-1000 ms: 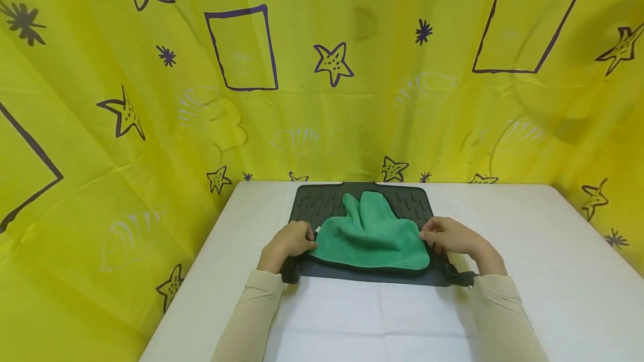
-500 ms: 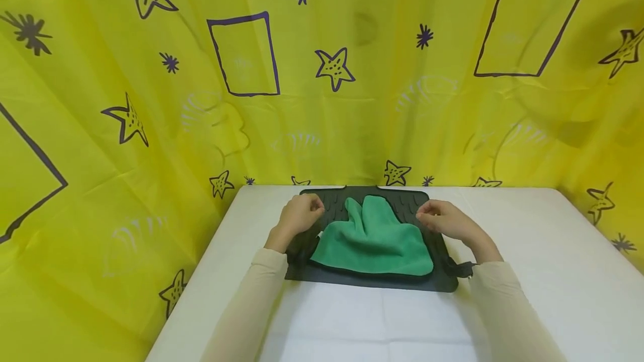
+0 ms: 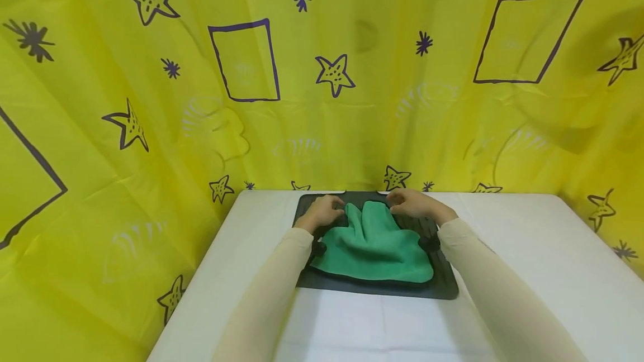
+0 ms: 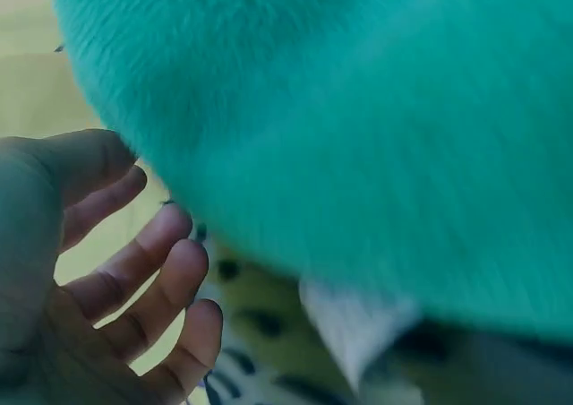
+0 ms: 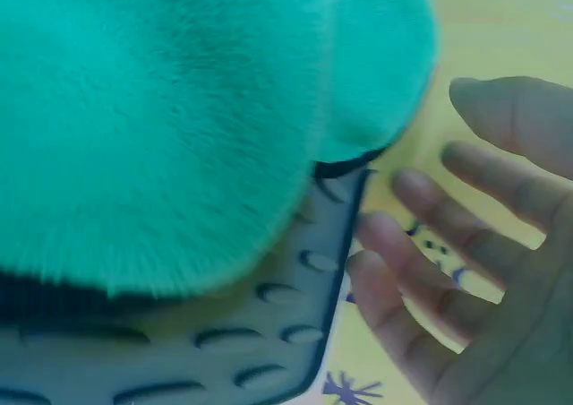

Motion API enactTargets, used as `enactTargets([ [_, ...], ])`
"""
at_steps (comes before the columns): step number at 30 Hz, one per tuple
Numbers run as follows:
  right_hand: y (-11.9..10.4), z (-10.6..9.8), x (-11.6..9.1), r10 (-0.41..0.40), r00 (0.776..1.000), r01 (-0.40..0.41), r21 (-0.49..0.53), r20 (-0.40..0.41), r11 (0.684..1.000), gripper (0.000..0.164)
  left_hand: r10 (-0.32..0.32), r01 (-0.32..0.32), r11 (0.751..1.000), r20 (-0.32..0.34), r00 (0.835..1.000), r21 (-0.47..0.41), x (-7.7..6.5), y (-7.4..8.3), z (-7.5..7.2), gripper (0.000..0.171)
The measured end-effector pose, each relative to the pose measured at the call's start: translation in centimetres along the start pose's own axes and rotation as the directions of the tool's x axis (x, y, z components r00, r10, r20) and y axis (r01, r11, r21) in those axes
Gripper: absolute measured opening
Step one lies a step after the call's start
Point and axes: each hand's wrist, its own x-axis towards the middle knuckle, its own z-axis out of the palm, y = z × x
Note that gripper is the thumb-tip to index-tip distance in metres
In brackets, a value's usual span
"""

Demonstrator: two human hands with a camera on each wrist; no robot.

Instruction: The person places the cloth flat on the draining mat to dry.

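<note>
A plush green cloth with a dark edge lies bunched on a dark grey textured mat, two narrow folds pointing to the far side. My left hand is over the mat's far left part, just left of these folds. In the left wrist view its fingers are spread and lightly bent beside the cloth's edge, holding nothing. At the far right, my right hand stands beside the other fold. The right wrist view shows its fingers parted, with a gap to the cloth.
The mat lies on a white table near its far edge. A yellow curtain printed with stars hangs right behind the table and along the left side. A pale tag shows under the cloth's edge in the left wrist view.
Both hands have left the cloth's left and right sides and moved forward and inward to its far folds. The cloth keeps its shape on the mat.
</note>
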Motion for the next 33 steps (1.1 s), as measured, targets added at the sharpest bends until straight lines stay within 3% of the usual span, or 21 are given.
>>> enactTargets([
  [3,0.2,0.7,1.3,0.028,0.999,-0.027,-0.029,0.036,0.999,0.056,0.002,-0.003,1.0,0.036,0.999,0.008,0.6,0.2,0.5,0.036],
  [6,0.5,1.4,1.8,0.1,0.988,-0.105,0.04,0.116,0.994,0.069,-0.015,0.017,1.0,0.069,0.997,-0.026,0.9,0.5,0.8,0.039],
  [10,1.2,1.9,2.0,0.113,0.981,-0.129,0.095,0.155,0.987,0.074,-0.042,0.049,0.997,0.102,0.994,-0.063,0.9,0.6,0.9,0.039],
  [13,2.0,1.9,2.0,0.066,0.992,-0.072,0.05,0.11,0.996,0.054,-0.045,0.054,0.995,0.104,0.994,-0.085,0.9,0.6,0.9,0.034],
  [17,2.9,1.4,1.5,0.06,0.996,-0.064,0.071,0.063,0.995,0.015,-0.048,0.061,0.985,0.082,0.995,-0.161,0.8,0.4,0.8,0.026],
  [23,4.1,0.3,0.2,0.036,0.999,-0.035,0.13,-0.007,0.991,0.018,-0.048,0.054,0.946,0.026,0.999,-0.319,0.4,-0.3,-0.2,0.022],
  [28,5.1,-0.9,-0.8,0.069,0.996,-0.058,0.161,-0.063,0.985,0.02,-0.078,0.065,0.879,-0.008,0.997,-0.472,0.1,-0.8,-1.5,0.018],
  [33,5.4,-1.6,-1.6,0.095,0.987,-0.068,0.196,-0.13,0.978,0.021,-0.149,0.085,0.864,-0.092,0.985,-0.496,-0.1,-1.0,-2.5,0.027],
])
